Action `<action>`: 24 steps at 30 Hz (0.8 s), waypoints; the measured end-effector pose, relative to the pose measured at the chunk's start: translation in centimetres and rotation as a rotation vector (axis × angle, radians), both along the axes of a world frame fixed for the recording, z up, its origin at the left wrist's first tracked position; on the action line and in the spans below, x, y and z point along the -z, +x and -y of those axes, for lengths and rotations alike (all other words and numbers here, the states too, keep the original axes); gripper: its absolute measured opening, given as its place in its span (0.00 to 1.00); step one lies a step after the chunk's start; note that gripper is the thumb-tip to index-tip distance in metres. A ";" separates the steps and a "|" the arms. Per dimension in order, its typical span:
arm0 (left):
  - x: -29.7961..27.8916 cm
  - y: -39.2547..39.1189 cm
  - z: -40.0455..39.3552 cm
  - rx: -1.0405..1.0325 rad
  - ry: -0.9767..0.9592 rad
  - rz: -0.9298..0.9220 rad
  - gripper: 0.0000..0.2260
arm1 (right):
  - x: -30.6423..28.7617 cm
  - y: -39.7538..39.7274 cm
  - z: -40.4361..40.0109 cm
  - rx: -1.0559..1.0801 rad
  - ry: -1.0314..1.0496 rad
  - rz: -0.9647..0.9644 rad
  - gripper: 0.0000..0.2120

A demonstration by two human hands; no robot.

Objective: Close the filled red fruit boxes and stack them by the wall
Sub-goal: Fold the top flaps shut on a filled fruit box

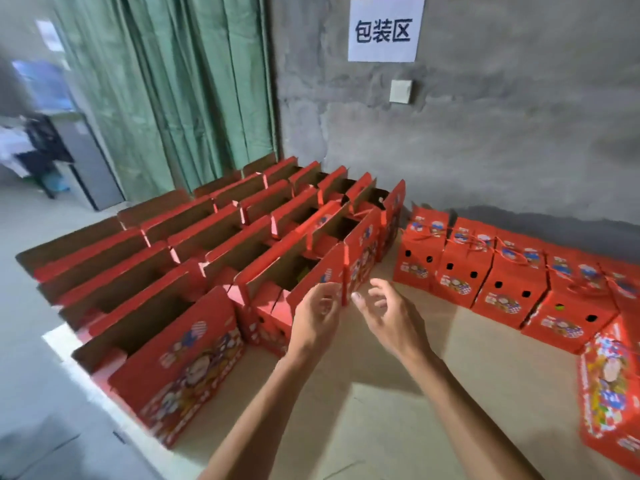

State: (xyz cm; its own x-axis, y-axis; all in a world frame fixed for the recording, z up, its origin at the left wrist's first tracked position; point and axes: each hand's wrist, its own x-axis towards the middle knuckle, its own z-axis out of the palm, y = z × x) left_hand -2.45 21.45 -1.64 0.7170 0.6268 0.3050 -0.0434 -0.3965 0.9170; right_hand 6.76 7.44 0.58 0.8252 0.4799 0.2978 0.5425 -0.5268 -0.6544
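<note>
Rows of open red boxes fill the floor to my left, flaps up, most still unclosed. Closed boxes line the grey wall on my right, none stacked yet. My left hand and right hand, fingers loosely curled and apart, hold nothing, reaching for the nearest open box flap.

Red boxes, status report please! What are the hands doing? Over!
Left hand, right hand: both open, reaching for nearest open box. Closed boxes lined by wall. Nothing blocking.
</note>
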 end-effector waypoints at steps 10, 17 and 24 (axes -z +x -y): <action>2.0 -4.1 -12.5 -0.232 0.032 -0.103 0.12 | 2.1 -1.5 -11.9 -0.111 -0.044 -0.121 0.31; 2.3 2.2 -18.6 -0.108 0.346 -0.624 0.27 | 4.8 2.2 -19.5 0.016 -0.223 -0.430 0.50; 2.4 6.7 -21.8 -0.242 0.674 -0.820 0.19 | 5.8 5.6 -23.5 0.171 -0.275 -0.593 0.41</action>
State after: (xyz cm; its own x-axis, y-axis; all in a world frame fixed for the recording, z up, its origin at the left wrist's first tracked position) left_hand 4.30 43.26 -4.04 0.7395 0.6617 0.1240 0.6291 -0.7448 0.2224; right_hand 12.39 30.93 -5.24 0.8823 0.3215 -0.3437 0.0269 -0.7636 -0.6452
